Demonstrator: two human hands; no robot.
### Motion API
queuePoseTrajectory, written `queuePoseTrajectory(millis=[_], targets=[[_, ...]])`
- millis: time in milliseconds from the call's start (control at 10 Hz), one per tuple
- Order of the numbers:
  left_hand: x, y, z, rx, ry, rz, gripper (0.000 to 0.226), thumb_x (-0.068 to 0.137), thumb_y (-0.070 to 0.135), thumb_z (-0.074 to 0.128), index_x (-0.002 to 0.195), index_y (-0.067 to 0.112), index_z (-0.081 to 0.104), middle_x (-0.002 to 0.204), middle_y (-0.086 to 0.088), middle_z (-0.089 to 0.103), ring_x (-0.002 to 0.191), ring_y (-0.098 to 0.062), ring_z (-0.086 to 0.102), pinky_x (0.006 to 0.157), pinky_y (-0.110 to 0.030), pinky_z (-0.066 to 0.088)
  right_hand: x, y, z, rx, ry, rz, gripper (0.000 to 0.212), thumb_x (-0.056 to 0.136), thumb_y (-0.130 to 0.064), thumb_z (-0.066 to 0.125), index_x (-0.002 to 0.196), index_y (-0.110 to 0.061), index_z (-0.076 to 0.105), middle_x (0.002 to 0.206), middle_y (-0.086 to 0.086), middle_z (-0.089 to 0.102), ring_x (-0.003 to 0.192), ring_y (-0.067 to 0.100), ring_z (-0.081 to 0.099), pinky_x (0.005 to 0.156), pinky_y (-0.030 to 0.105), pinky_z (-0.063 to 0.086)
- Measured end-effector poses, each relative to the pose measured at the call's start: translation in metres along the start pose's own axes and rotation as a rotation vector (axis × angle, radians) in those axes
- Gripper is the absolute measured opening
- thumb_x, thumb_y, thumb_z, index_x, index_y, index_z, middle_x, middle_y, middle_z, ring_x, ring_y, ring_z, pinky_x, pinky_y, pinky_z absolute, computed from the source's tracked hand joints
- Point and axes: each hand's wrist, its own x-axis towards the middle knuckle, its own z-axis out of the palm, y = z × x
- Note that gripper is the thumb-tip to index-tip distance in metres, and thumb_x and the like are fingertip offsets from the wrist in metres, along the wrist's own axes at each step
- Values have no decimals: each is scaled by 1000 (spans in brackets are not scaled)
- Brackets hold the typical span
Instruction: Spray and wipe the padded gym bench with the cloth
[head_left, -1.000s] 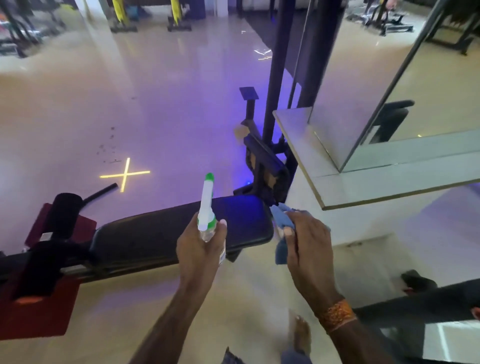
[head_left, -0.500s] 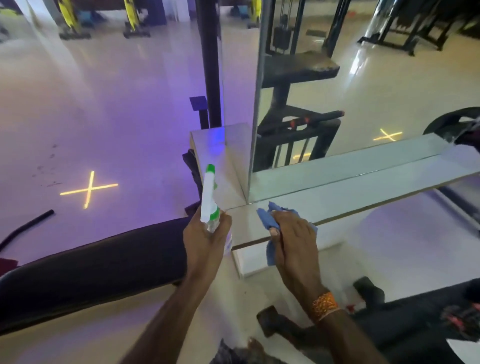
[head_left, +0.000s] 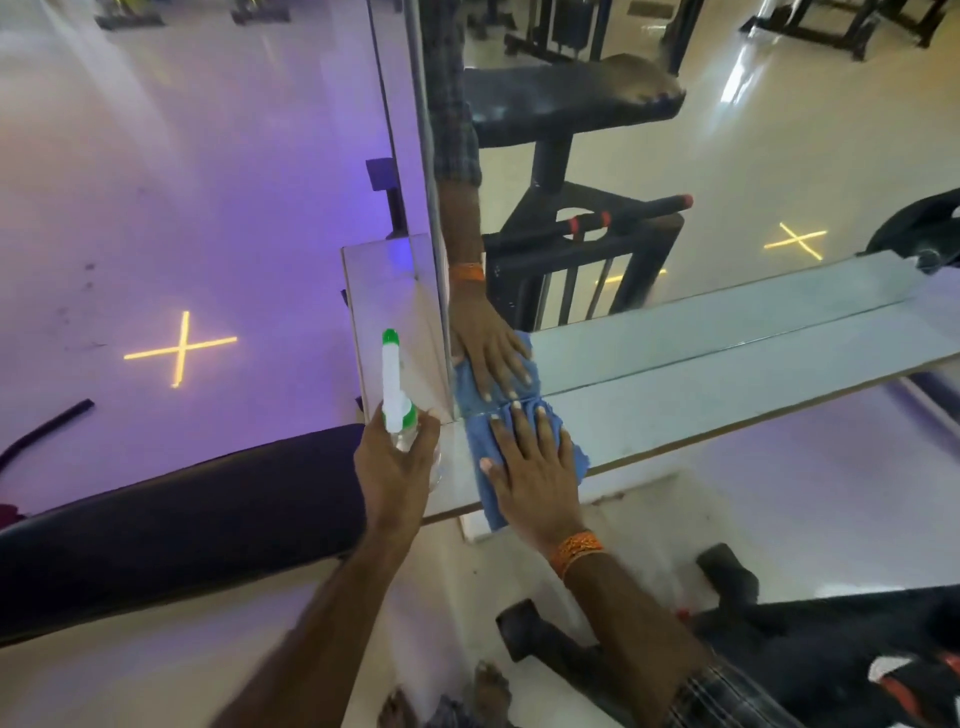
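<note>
The black padded gym bench (head_left: 171, 514) lies at the lower left. My left hand (head_left: 395, 467) holds a clear spray bottle (head_left: 393, 382) with a white and green nozzle upright, just past the bench's right end. My right hand (head_left: 535, 462) lies flat, fingers spread, on a blue cloth (head_left: 485, 483) that rests on a white ledge (head_left: 727, 400) in front of a mirror. The fingertips touch the mirror's foot. The mirror (head_left: 675, 182) shows the reflected hand and cloth.
A mirrored pillar corner (head_left: 410, 208) rises behind the bottle. Black dumbbells (head_left: 540, 639) lie on the floor at the lower right, near my bare feet (head_left: 488, 686). A glowing yellow cross (head_left: 179, 348) marks the purple-lit floor at the left, beside a black bar (head_left: 47, 428).
My view swung right, from the bench to the mirror ledge. My right hand went from bunching the cloth in the air to pressing it flat on the ledge. The bottle stayed upright.
</note>
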Motion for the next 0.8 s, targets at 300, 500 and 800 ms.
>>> queuePoseTrajectory(millis=[300,500,800], targets=[[7,-2,16,33,-39,75,26,88,48,76,105,51,56,98,22,67,97,-6,67,78,-22,57,1,-1,-1,-74,-43,4,74,100,-62,-5,165,-30,6,174,10,5,160,36,-1,127,59,8],[-4,-16,0,195,-136,59,81,88,41,78,153,18,35,146,-4,51,134,-24,49,109,-51,49,-2,-4,-9,-57,-67,7,72,101,-61,1,165,-31,6,174,5,2,161,30,-6,127,59,1],[-35,-38,-60,640,-169,255,73,96,55,62,150,10,41,153,-11,49,143,-30,45,118,-52,37,-40,-39,-20,129,203,11,64,106,-55,29,156,-17,43,162,9,42,155,30,31,129,53,9]])
